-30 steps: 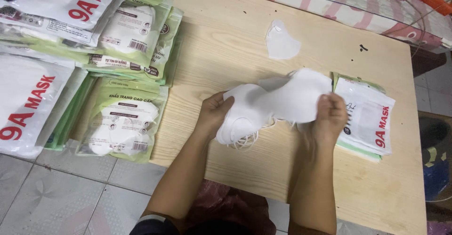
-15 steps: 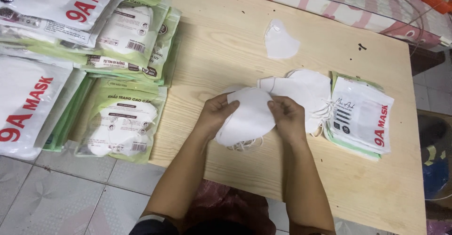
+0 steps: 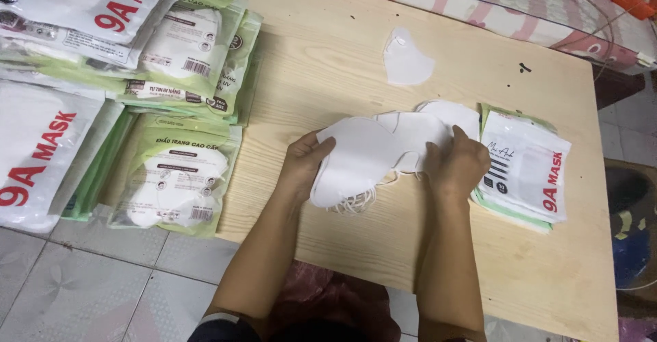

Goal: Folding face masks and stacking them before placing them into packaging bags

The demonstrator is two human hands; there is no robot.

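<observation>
white masks (image 3: 363,157) pinched by left hand (image 3: 304,164) and right hand (image 3: 457,167), fingers clamped on them.

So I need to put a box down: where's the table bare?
Bare table between the packet stacks and the lone mask, and along the near edge right of the right hand. Crowded where both hands, left, hold masks by the pouches.

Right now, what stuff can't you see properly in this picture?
- Head view: how many white masks are in the bunch; they overlap, and the left hand and right hand cover their ends.
- Head view: the mask packs on the left, cut off by the picture's edge.
- Head view: the flat pouches under the top one; only their edges show.
- Head view: the small dark speck on the table, too small to identify.
</observation>
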